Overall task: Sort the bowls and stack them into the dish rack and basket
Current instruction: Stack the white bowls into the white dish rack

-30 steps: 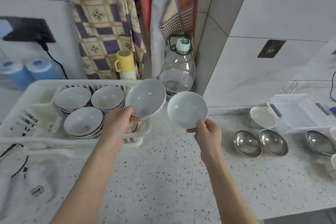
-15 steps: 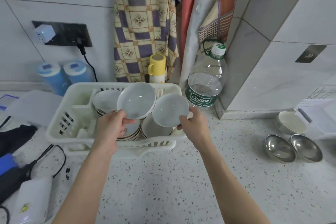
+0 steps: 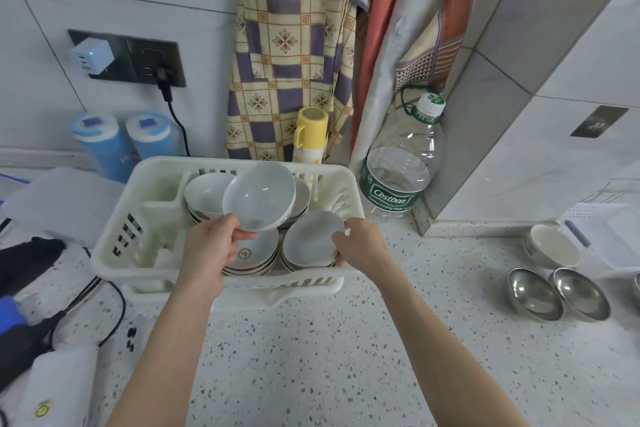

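Note:
A white plastic dish rack (image 3: 117, 246) stands on the speckled counter with several stacks of white ceramic bowls inside. My left hand (image 3: 207, 250) grips a white bowl (image 3: 259, 196) by its near rim, tilted above the rack's middle stacks. My right hand (image 3: 360, 244) holds a second white bowl (image 3: 310, 241) by its right rim, low on the front right stack. Two steel bowls (image 3: 535, 293) and a cream bowl (image 3: 554, 246) rest on the counter at the right, beside a white basket (image 3: 602, 222).
A large water bottle (image 3: 401, 170) and a yellow flask (image 3: 310, 133) stand behind the rack. Two blue canisters (image 3: 124, 142) sit at the back left. Cables, a dark cloth and a white device (image 3: 52, 388) lie at the left. Hanging cloths cover the wall.
The view has swung left toward the rack. My right hand lowered its bowl onto the front right stack; my left hand carried its bowl over the rack's middle.

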